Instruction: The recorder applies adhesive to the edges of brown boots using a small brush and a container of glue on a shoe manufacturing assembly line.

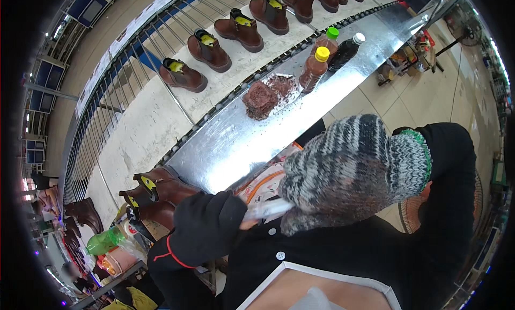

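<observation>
Factory floor seen from our head camera: pale conveyor belt runs along the upper left, carrying a row of brown leather ankle boots with yellow tags, spaced apart, toes pointing right. Beside it sits a shiny metal work shelf, and beyond that beige floor tiles on the right.

On the shelf we see a dark reddish-brown wad of rags on a clear sheet, and just beside it three plastic bottles: one brown with a yellow cap, one brown with a green cap, one dark with a white cap. Two more brown boots lie at the shelf's near-left end.

Our right hand wears a grey-and-white knitted glove with a green cuff, raised close to the lens, fingers curled together over a white and orange plastic package; we cannot tell exactly how they pinch it. Our left hand is mostly hidden by the black sleeve; finger state unclear, it sits right at the package's lower edge.
</observation>
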The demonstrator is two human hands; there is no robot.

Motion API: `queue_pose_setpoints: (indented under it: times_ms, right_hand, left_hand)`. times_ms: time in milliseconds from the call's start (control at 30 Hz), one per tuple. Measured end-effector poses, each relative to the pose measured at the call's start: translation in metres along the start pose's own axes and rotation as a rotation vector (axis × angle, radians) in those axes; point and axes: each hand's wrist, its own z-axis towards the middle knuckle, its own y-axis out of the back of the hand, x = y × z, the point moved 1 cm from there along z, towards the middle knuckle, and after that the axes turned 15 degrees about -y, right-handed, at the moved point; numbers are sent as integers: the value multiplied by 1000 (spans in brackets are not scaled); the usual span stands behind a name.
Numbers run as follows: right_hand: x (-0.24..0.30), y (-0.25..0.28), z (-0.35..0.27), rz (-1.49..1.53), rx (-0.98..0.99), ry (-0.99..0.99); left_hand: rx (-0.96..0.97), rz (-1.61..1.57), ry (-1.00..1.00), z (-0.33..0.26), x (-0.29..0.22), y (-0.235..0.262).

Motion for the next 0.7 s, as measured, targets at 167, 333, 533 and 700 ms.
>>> queue_pose_setpoints:
  times_ms: [167, 333, 533, 700]
  right_hand:
    - [-9, 3, -8, -59, 21, -50]
    - [-18, 8, -15, -76, 7, -113]
    - [-28, 20, -23, -118, -36, -210]
    - [-54, 27, -26, -120, -270, -373]
  left_hand:
    - [84, -87, 49, 17, -2, -5]
    - [-6, -183, -22, 8, -1, 14]
    - [12, -223, 13, -3, 10, 21]
    - [-371, -487, 598, -43, 52, 4]
